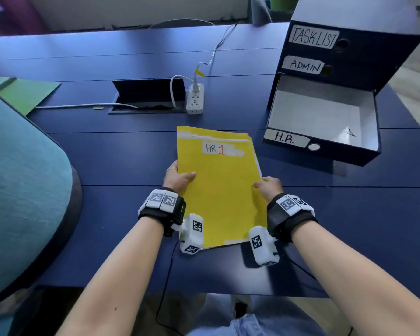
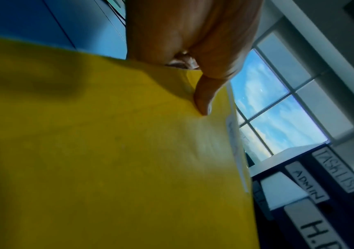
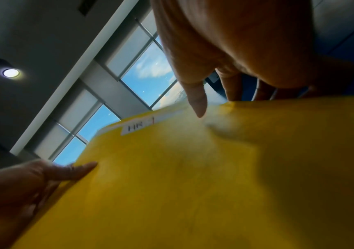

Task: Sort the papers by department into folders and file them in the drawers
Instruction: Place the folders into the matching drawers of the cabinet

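Both forearms reach in from the near edge, each with a strapped wrist camera. Farthest left stands a teal chair back, with a green folder lying behind it on the dark blue tabletop. Next comes the left hand, which pinches the left edge of the yellow folder: thumb on top, fingers tucked out of sight beneath. The left wrist view shows that thumb pressing into the cover, and the head view shows a white label reading "HR 1" near the far end. Sheet edges peek out along the folder's right side and top. Behind the folder, a white power strip sits beside an open cable hatch.

The right hand grips the folder's right edge the same way; only the right wrist view shows its fingers curling under while the thumb lies on top. That view also catches a ceiling lamp and sky through windows, which the head view misses. The folder is held above the tabletop, tilted.

Rightmost is a dark drawer unit labelled TASK LIST, ADMIN and H.R. Its H.R. drawer is pulled open, just beside the folder's far right corner.
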`<state>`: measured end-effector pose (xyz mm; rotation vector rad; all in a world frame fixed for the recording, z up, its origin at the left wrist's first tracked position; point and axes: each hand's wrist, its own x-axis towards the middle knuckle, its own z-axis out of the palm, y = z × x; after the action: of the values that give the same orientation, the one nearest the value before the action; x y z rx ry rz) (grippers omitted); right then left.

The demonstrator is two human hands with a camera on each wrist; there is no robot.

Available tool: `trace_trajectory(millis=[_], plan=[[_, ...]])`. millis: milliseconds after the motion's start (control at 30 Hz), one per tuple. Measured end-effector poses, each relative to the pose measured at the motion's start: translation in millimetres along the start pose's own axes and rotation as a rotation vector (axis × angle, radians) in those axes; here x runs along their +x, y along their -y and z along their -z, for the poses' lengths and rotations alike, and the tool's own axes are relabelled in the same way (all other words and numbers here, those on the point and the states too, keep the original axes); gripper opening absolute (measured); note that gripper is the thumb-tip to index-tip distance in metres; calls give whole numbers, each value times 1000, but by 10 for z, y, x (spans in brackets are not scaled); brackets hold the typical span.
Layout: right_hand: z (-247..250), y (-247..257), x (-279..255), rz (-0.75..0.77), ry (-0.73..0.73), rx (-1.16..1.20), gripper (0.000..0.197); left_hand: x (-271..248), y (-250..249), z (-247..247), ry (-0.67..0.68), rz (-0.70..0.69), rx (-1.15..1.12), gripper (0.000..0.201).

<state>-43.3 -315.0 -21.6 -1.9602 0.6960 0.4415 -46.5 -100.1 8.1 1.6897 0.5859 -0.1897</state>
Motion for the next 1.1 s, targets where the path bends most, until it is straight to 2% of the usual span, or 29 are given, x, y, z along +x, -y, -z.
trace_trajectory(millis=[100, 167, 233, 300, 400, 467, 533, 633, 733, 867, 1000, 1100], plan=[[-31, 35, -69, -22, 2, -60, 52, -57, -109, 60, 8, -101, -92, 39], [-36, 103, -155, 38, -53, -100, 62, -71, -218, 127, 7, -165, -156, 37], [-22, 213, -235, 152, -30, 35, 66, -54, -349, 226, 5, -215, -206, 33], [41, 307, -292, 236, 78, 236, 51, -30, -502, 322, 18, -267, -249, 29], [271, 420, -421, 373, 234, 357, 24, 65, -711, 410, -5, -307, -298, 32], [412, 439, -443, 485, 237, 370, 22, 129, -849, 380, -22, -320, -330, 30], [534, 430, -443, 558, 135, 446, 22, 161, -992, 238, -8, -342, -317, 26], [702, 378, -413, 526, -67, 588, 20, 131, -1180, -110, 81, -349, -177, 34], [877, 265, -360, 469, -192, 691, 20, 50, -1266, -450, 292, -296, 10, 42], [1147, 68, -296, 380, -302, 797, 23, -59, -1248, -791, 493, -212, 88, 42], [1319, -106, -207, 226, -335, 806, 14, -76, -1215, -1013, 562, -130, 236, 40], [1437, -53, -170, 152, -348, 801, 26, -73, -1280, -1132, 554, -133, 247, 36]])
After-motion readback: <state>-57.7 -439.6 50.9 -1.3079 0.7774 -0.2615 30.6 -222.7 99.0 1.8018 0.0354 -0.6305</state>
